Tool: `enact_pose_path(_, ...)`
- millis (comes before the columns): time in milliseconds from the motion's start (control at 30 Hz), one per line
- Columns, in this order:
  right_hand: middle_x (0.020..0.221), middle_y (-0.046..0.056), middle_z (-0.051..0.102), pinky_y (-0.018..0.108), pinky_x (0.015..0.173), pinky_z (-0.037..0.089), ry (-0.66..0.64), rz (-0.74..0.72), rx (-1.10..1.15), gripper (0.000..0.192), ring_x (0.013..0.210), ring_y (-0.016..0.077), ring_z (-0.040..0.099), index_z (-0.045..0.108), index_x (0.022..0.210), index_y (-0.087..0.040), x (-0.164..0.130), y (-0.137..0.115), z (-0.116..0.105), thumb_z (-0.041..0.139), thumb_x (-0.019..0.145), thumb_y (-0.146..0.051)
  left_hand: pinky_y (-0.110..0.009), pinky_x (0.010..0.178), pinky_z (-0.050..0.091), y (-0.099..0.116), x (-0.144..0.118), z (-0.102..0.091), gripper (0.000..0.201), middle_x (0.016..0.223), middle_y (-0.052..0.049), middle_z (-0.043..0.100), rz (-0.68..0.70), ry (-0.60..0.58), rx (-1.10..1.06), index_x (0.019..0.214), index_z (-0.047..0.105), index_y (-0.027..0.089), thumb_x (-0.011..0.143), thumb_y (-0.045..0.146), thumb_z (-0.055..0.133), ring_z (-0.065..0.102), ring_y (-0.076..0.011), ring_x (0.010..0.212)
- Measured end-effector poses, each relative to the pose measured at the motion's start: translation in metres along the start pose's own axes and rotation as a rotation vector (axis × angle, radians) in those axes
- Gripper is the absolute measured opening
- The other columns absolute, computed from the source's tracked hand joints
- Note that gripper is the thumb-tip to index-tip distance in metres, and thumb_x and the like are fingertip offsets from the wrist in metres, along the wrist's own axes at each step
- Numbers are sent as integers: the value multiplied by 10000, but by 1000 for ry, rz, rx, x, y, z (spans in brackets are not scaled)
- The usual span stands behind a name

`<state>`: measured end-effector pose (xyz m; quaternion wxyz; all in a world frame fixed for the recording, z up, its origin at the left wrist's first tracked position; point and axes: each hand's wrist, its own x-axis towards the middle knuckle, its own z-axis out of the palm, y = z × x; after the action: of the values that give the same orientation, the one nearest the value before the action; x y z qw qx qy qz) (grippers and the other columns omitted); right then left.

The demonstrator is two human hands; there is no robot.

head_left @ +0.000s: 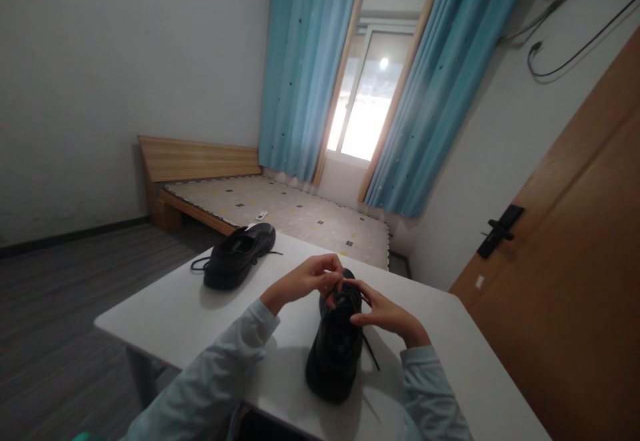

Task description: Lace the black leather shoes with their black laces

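Observation:
A black lace-up shoe (335, 354) stands on the white table (285, 387) in front of me, its heel toward me. Over its lacing my left hand (320, 277) is closed in a pinch on a dark shoelace. My right hand (387, 311) rests against the shoe's right side, thumb and fingers gripping the upper near the laces. One loose lace end (371, 353) hangs down on the right side. Farther left on the table is a second black shoe (233, 267), with its laces trailing and no hand on it.
Behind the table is a bed (320, 227) with a patterned mattress and wooden headboard; a small white remote-like object (261, 215) lies on it. Blue curtains (305, 74) frame the window. A wooden door (565, 261) with a black handle is at right. Grey flooring (60, 307) shows at left.

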<state>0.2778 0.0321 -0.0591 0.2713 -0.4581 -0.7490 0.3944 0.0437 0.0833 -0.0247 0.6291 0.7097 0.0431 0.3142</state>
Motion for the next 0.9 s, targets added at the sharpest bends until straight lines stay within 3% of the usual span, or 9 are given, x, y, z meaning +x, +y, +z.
enact_pose_path(133, 1375, 51, 433, 421, 1085, 255, 5, 2, -20, 806, 1267, 252, 388, 371, 1344, -273, -2, -3, 1, 756, 646, -396, -184, 435, 485, -1, -6, -6, 393, 637, 11, 575, -37, -104, -74, 811, 481, 129, 729, 474, 652, 591, -98, 479)
enact_pose_path(367, 1374, 67, 426, 425, 1097, 235, 28, -5, -9, 806, 1279, 246, 371, 382, 1328, -252, 0, 6, 3, 763, 634, -403, -254, 453, 522, -2, -12, -12, 403, 579, 3, 598, -245, -362, -174, 767, 510, 134, 674, 475, 704, 596, -133, 453)
enact_pose_path(500, 1357, 75, 436, 406, 1095, 248, 39, -44, 28, 784, 1270, 234, 384, 411, 1294, -240, -1, 2, 4, 781, 616, -380, -286, 511, 524, -1, -13, -11, 407, 595, -12, 600, -300, -408, -130, 801, 568, 136, 663, 495, 703, 606, -152, 499)
enact_pose_path(600, 1337, 68, 461, 394, 1087, 262, 56, -56, 74, 707, 1270, 228, 389, 457, 1249, -244, -3, -5, 3, 772, 631, -378, -283, 524, 510, -1, -11, -9, 516, 625, -24, 593, -257, -335, -123, 838, 592, 131, 625, 593, 678, 612, -164, 547)
enact_pose_path(667, 1291, 67, 509, 390, 1050, 319, 108, -45, 102, 573, 1241, 227, 429, 505, 1197, -240, -2, -9, 2, 720, 690, -400, -254, 523, 489, -3, -7, -7, 514, 614, -6, 560, -210, -203, -89, 812, 583, 126, 640, 604, 657, 588, -136, 541)
enact_pose_path(767, 1112, 77, 624, 378, 931, 426, 271, -50, 85, 353, 1076, 231, 560, 604, 1048, -200, 4, -9, 2, 615, 778, -427, -189, 494, 426, -8, 2, -5, 413, 628, 17, 528, -167, 47, 32, 764, 556, 122, 732, 530, 609, 516, -70, 512)
enact_pose_path(900, 793, 54, 670, 337, 739, 476, 534, -36, -47, 290, 781, 207, 620, 657, 776, -159, 13, -4, 2, 600, 769, -443, -168, 469, 406, -24, 12, -9, 348, 619, 24, 521, -228, 281, 219, 763, 560, 122, 756, 469, 576, 499, -67, 524)
